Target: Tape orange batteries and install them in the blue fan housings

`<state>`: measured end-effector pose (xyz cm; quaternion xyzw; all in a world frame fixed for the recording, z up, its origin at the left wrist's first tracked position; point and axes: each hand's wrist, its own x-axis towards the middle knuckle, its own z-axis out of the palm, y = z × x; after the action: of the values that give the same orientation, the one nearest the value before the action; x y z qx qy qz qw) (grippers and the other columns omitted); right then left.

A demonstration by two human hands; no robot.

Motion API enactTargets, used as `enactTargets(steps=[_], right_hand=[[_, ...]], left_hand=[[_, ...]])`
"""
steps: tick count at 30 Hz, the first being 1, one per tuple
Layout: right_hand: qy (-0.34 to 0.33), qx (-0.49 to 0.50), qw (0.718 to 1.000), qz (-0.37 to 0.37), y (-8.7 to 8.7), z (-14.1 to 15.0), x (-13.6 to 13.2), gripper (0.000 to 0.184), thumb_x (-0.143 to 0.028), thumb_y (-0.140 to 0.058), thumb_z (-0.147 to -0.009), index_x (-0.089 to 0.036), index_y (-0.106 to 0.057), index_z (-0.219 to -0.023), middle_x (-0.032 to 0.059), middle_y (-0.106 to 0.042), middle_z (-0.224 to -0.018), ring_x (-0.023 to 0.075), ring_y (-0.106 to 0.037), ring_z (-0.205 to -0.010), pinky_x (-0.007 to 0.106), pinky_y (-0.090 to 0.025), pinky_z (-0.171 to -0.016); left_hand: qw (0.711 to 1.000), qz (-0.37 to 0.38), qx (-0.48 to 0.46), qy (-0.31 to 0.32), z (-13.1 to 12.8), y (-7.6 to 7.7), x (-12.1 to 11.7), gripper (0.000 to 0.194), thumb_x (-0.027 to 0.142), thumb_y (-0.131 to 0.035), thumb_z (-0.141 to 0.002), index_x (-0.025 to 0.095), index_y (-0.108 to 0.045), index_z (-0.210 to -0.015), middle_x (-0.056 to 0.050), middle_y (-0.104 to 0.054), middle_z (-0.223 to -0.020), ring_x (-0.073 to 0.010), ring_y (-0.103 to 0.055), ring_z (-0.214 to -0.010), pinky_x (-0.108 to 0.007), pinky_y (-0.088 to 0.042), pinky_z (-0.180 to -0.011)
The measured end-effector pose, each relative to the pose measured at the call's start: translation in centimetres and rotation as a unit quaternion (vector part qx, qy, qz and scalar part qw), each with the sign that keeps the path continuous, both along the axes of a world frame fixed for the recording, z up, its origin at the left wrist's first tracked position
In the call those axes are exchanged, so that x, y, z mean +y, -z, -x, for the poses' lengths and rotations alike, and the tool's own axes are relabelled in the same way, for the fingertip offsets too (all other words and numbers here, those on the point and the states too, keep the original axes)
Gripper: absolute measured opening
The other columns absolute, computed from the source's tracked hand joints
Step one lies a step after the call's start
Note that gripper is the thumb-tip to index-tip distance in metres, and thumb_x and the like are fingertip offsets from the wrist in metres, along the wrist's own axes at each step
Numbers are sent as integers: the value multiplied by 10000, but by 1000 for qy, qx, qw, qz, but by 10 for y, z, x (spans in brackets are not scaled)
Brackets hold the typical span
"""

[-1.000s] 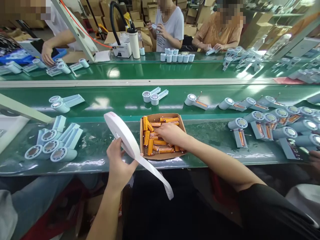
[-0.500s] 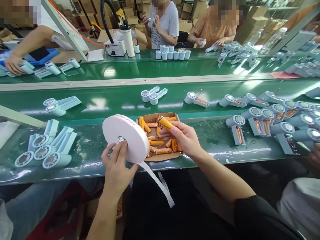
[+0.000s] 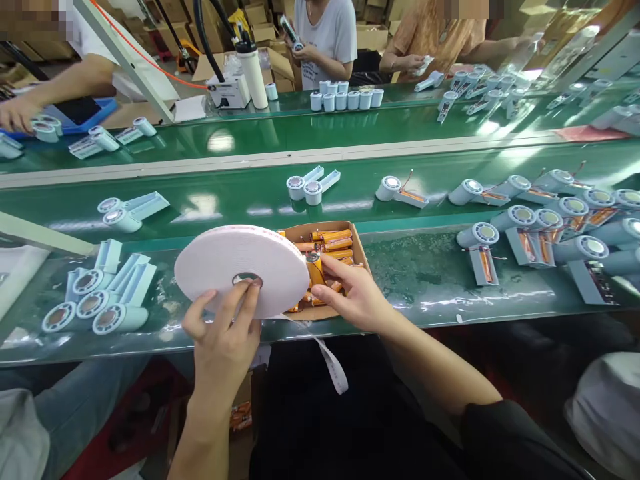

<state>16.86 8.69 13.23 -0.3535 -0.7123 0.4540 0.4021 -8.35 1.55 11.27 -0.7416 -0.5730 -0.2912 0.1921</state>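
Note:
My left hand [image 3: 227, 320] grips a big white roll of tape [image 3: 210, 267], two fingers pushed into its centre hole. The roll is tilted, and a loose tape end [image 3: 334, 370] hangs below the table edge. Between thumb and fingers, my right hand [image 3: 357, 293] holds an orange cylindrical battery [image 3: 315, 270] close to the roll's right edge. Behind and below it is an open cardboard box [image 3: 361, 257] with several orange batteries [image 3: 337, 237], partly covered by the roll and my right hand.
Light-blue fan-like housings [image 3: 120, 319] stand at the left; several with batteries fitted [image 3: 484, 265] crowd the right. Two more [image 3: 313, 192] lie on the green conveyor [image 3: 235, 220]. Co-workers handle parts across the line, near a white tumbler [image 3: 253, 77].
The tape roll has tipped flatter and shifted left. My right hand has lowered the battery and brought it towards the roll. The view has shifted slightly.

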Motion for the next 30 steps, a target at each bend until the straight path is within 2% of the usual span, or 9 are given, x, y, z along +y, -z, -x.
enactTargets(steps=[6, 10, 13, 16, 19, 22, 25, 27, 30], right_hand=[[-26, 98, 987, 126, -6, -14, 17, 351, -432, -871, -831, -274, -797, -1136, 20, -799, -918, 280, -762, -937, 438, -668, -834], [103, 310, 934, 147, 8, 18, 5, 437, -490, -897, -795, -255, -764, -1140, 68, -819, -1104, 277, -780, -1034, 449, -672, -917], [200, 392, 886, 150, 20, 27, 1, 407, -510, -857, -840, -258, -737, -1135, 82, -811, -1136, 259, -771, -1108, 406, -665, -953], [253, 409, 872, 88, 14, -12, 22, 341, -458, -868, -839, -275, -739, -1096, 47, -796, -1137, 223, -763, -1131, 337, -670, -940], [315, 433, 843, -47, 0, -69, 54, 322, -498, -738, -949, -335, -701, -1225, 1, -738, -1278, 207, -694, -1291, 353, -664, -989], [242, 403, 883, 3, -2, -94, 65, 430, -412, -823, -899, -378, -654, -1294, -24, -749, -1268, 207, -724, -1245, 333, -678, -941], [155, 372, 911, 91, 10, -89, 49, 546, -345, -928, -800, -403, -625, -1250, -44, -802, -1115, 196, -804, -1031, 295, -693, -808], [143, 367, 913, 105, 20, -87, 36, 541, -341, -946, -783, -402, -600, -1194, -53, -814, -1069, 194, -822, -940, 292, -692, -757], [164, 361, 912, 100, 29, -94, 26, 520, -355, -945, -789, -391, -555, -1132, -56, -818, -1071, 205, -831, -906, 302, -694, -721]], left_hand=[[1000, -10, 13, -8, -5, -7, 1, 744, 95, -700, -839, 411, -601, -1506, -63, -748, -1246, -404, -456, -1276, -623, -401, -1063], [999, -24, -16, -40, -37, -7, 1, 776, 242, -782, -846, 358, -524, -1569, -119, -702, -1258, -394, -503, -1197, -630, -400, -1048], [998, -42, -27, -39, -63, -2, -6, 866, 364, -840, -826, 264, -477, -1606, -158, -685, -1164, -396, -500, -1143, -582, -423, -987], [1000, 4, -10, 10, -72, 4, -18, 793, 333, -838, -829, 251, -532, -1556, -134, -699, -1087, -360, -517, -1074, -547, -414, -984], [992, 92, -5, 81, -62, 4, -19, 723, 305, -844, -803, 262, -602, -1484, -117, -723, -1119, -351, -532, -1103, -544, -401, -1044], [970, 209, 1, 123, -42, -8, 2, 814, 402, -893, -756, 230, -601, -1496, -137, -712, -1282, -384, -509, -1238, -553, -404, -1094], [933, 312, 16, 179, -32, -31, 39, 799, 553, -883, -764, 261, -635, -1465, -108, -677, -1428, -403, -462, -1361, -577, -378, -1164], [930, 313, 0, 193, -38, -46, 69, 633, 569, -793, -863, 278, -674, -1413, -80, -685, -1436, -374, -459, -1390, -554, -379, -1189], [938, 303, 10, 167, -70, -61, 130, 442, 493, -620, -1003, 279, -698, -1382, -59, -740, -1346, -311, -551, -1306, -479, -446, -1140]])
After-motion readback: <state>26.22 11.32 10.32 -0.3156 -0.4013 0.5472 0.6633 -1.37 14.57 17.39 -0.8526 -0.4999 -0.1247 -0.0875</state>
